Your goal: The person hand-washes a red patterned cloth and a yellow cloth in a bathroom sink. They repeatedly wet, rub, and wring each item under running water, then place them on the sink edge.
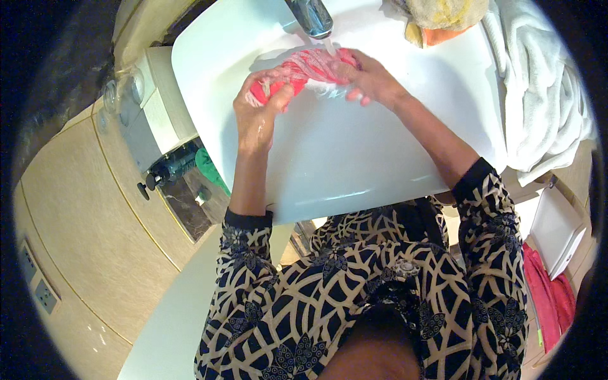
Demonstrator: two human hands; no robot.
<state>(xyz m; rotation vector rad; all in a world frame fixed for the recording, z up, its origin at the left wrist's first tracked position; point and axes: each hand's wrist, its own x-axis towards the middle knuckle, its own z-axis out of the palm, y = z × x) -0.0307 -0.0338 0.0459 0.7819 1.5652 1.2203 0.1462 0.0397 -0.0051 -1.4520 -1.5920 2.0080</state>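
A wet red-and-white cloth [311,66], bunched into a roll, stretches between my two hands over a white washbasin [332,156]. My left hand [261,102] grips its left end, thumb on top. The right end lies in my right hand [373,78], just under the chrome faucet [313,21]. A stream of water [329,46] runs from the spout onto the cloth near my right fingers. White splashing water shows below the cloth's middle. The basin's drain is not visible.
White towels [536,95] drape over the basin's right side. A yellowish cloth [441,12] and an orange one [446,35] sit at the back right rim. Left of the basin are a white box [164,99], a dark pump bottle [173,164] and a green cloth [209,168].
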